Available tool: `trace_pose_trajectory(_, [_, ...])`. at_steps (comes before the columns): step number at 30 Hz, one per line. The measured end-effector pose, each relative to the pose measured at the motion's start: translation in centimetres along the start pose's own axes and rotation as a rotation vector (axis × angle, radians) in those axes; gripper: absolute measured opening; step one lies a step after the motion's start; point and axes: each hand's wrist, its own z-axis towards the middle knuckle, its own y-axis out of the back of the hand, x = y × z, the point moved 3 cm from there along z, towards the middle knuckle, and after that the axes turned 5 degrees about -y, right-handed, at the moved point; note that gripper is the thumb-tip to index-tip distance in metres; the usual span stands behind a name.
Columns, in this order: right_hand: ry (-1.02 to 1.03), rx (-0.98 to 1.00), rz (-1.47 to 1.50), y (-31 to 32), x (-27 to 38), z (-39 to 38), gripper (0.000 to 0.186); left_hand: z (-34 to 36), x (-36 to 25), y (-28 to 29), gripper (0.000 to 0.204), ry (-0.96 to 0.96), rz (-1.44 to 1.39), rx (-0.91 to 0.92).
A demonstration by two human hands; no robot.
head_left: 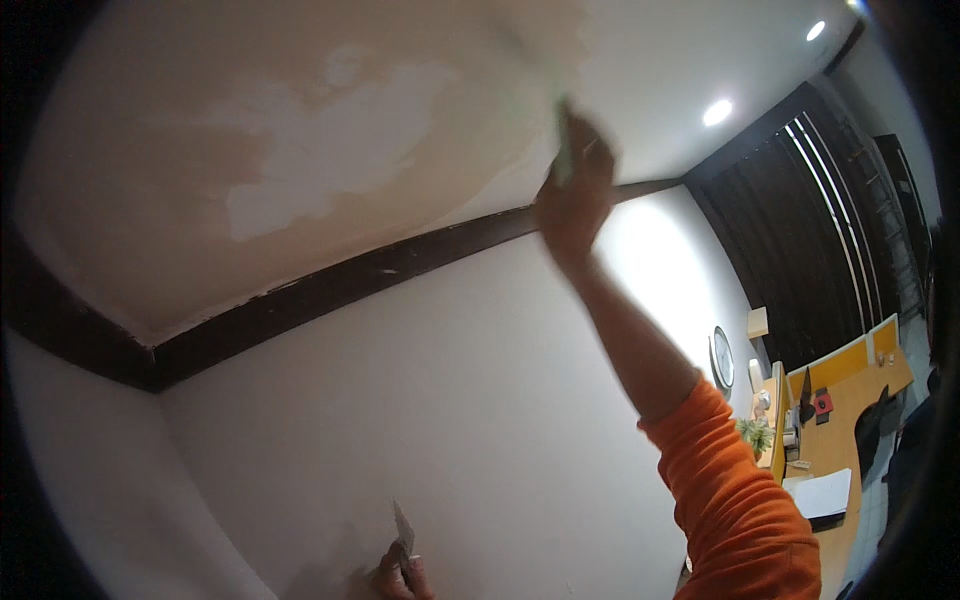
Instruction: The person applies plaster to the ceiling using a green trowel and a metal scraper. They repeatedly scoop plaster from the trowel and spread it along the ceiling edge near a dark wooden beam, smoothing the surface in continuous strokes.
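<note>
My right hand (578,200) is raised to the ceiling (330,150), its fingers closed round the green handle of a scraper (566,130). Motion smears the blade, so whether it touches the surface is hard to tell. Tan, damp-looking patches and a paler, whitish area spread over the ceiling left of this hand. Low in the picture, my left hand (402,578) grips a putty knife (403,530), with its thin grey blade pointing up before the white wall (420,410). The handle of that knife is mostly hidden.
Dark brown trim (370,275) runs where wall and ceiling meet, its edge chipped and whitish. To the right are a round wall clock (722,358), a potted plant (754,436) and a wooden desk (835,440) with papers (822,493). Ceiling lamps (718,112) shine above dark blinds (780,230).
</note>
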Motion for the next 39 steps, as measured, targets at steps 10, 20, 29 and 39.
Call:
trace_pose_trajectory(10, [0.104,-0.018,-0.169,-3.3,9.6,0.9,0.072,0.8,-1.3,-0.9,0.036,-0.09,0.037,0.024])
trace_pose_trajectory(20, [-0.343,-0.111,0.147,2.2,2.6,3.2,0.05,-0.1,-2.8,0.7,0.038,0.046,0.003,0.002])
trace_pose_trajectory(29, [-0.054,0.275,0.061,-0.1,14.8,-1.9,0.072,-0.2,-2.0,0.0,0.038,-0.014,0.026,-0.032])
trace_pose_trajectory(39, [-0.197,-0.173,0.035,4.3,3.1,11.7,0.036,0.4,-2.8,-0.6,0.036,-0.009,-0.042,-0.02])
